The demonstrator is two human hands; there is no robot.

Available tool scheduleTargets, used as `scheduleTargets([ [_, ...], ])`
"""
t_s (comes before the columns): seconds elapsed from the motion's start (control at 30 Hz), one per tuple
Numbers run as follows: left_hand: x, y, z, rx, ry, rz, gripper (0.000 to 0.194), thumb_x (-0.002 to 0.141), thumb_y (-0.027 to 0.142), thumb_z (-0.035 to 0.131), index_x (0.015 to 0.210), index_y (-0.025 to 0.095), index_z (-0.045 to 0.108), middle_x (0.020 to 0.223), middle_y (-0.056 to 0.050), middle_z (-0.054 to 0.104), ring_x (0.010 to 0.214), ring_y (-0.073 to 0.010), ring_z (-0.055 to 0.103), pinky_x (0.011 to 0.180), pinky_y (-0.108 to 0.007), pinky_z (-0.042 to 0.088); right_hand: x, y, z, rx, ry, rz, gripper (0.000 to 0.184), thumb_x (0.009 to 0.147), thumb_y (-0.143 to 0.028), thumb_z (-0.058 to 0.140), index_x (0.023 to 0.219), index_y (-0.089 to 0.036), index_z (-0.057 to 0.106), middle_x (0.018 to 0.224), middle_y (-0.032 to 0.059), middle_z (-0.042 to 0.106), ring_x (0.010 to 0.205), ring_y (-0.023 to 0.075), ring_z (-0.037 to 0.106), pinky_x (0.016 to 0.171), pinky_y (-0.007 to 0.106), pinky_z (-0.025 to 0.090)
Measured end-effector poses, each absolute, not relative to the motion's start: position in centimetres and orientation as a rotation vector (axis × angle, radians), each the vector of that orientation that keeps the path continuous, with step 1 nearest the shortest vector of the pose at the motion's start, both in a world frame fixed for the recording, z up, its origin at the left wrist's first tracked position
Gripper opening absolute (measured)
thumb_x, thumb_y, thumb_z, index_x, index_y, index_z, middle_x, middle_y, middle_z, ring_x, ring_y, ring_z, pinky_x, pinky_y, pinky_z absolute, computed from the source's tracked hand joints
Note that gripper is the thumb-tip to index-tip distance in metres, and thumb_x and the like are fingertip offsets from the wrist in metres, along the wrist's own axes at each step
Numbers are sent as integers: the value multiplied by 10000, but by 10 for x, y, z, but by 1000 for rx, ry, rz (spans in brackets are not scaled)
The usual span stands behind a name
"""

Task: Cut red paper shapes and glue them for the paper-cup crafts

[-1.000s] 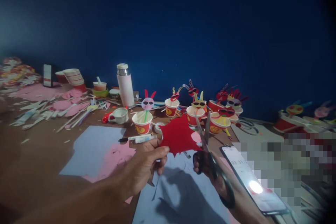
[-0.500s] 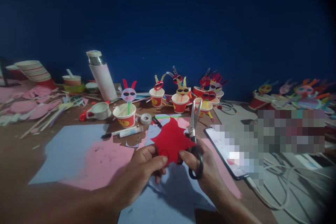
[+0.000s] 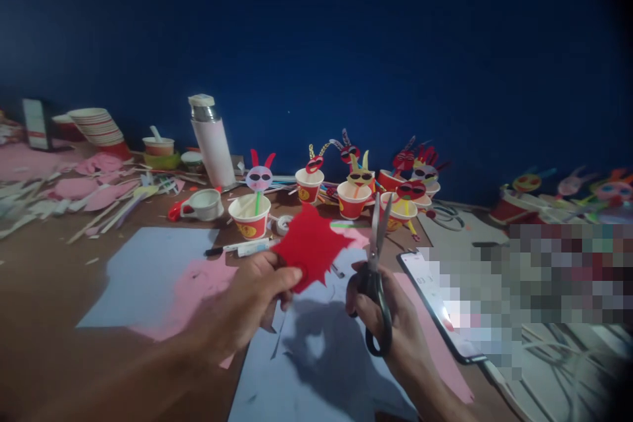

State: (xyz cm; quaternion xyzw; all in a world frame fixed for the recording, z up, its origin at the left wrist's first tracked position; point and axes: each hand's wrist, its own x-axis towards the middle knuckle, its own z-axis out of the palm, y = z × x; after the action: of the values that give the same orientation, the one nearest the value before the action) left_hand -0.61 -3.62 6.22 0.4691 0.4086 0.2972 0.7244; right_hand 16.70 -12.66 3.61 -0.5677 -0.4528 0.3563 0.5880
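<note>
Here, the left hand [image 3: 260,287] is closed with thumb and fingers on the lower left edge of the red paper [image 3: 312,245]; this jagged piece is held up above the pale blue sheet [image 3: 326,369]; the right hand [image 3: 397,320] is clamped around the black handles of the scissors [image 3: 374,265], whose blades point upward, slightly apart; the phone [image 3: 435,306] lies to the right of this hand.

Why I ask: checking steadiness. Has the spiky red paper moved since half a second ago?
Yes: in view, the spiky red paper shifted left and up toward the white tape roll.
</note>
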Motion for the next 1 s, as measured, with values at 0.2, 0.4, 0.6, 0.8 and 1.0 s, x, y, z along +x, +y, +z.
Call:
scheduleTargets([
  [0.2,-32,-9,93,941,836,1071,96,636,191,705,669,168,617,678,10,646,513,-89,497,463,-191,434,163,-130,33,-1245,-1369,997,417,775,-535,568,1046,-235,466,807,5,537,680,142,501,566,223,437],
  [0.4,-33,-8,93,830,873,1149,136,578,181,732,608,160,601,620,9,627,594,-127,547,568,-230,487,155,-133,36,-1306,-1465,1227,362,733,-476,626,958,-212,523,746,-17,519,648,125,448,570,222,386],
  [0.6,-19,-15,88,956,831,961,154,696,244,655,772,121,602,725,-39,652,647,-127,557,606,-237,445,151,-137,40,-1376,-1420,1311,388,716,-506,619,968,-226,529,767,1,524,667,147,468,601,248,396],
  [0.8,1,-15,88,1038,819,937,137,686,229,644,756,124,591,677,-25,620,627,-123,532,593,-238,442,153,-128,26,-1196,-1406,1319,445,709,-572,590,983,-234,496,693,-11,498,582,127,416,503,224,345],
  [1.0,14,-22,88,1031,867,913,144,662,205,632,575,156,529,454,33,497,510,-105,492,504,-206,400,154,-125,28,-1177,-1425,1201,427,749,-583,550,964,-218,498,709,6,520,586,134,462,489,218,371],
])
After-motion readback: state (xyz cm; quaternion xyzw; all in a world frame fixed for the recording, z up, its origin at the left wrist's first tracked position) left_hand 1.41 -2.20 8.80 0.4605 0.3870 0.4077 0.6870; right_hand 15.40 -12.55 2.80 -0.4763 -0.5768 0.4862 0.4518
